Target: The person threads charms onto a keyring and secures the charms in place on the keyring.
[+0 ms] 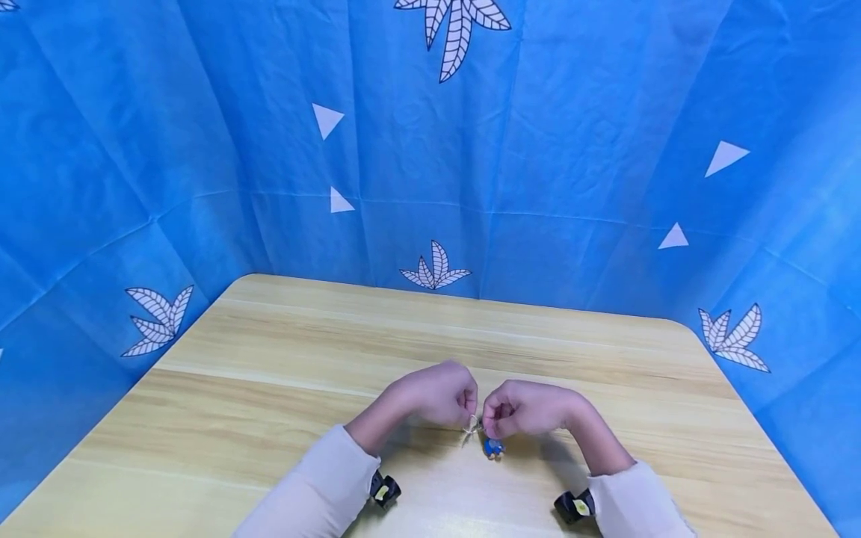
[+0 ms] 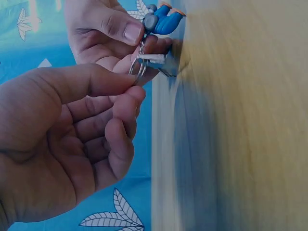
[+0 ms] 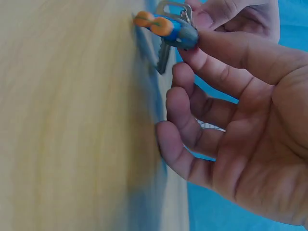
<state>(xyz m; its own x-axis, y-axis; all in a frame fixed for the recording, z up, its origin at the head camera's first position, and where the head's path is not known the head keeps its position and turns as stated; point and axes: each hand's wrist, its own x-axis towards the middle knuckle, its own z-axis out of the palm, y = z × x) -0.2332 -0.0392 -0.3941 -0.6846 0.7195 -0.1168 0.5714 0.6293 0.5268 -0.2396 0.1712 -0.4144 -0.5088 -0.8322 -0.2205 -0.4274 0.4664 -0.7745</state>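
Between the two hands, close above the table, is a keychain with a small blue figurine [image 1: 494, 448] that has orange feet. My left hand [image 1: 440, 392] pinches its metal key ring [image 2: 139, 72] between thumb and index finger. With thumb and forefinger, my right hand [image 1: 538, 407] grips the keychain at the grey end of the figurine [image 3: 166, 30], where a short chain [image 2: 142, 46] links it to the ring. A metal key [image 3: 163, 58] hangs down from the ring, toward the tabletop. The other fingers of both hands are loosely bent.
The light wooden table [image 1: 303, 351] stretches out ahead and to both sides. Behind it and around its sides hangs a blue curtain [image 1: 417, 134] with white leaf and triangle prints. Each wrist wears a small black camera, such as the right one's camera [image 1: 573, 506].
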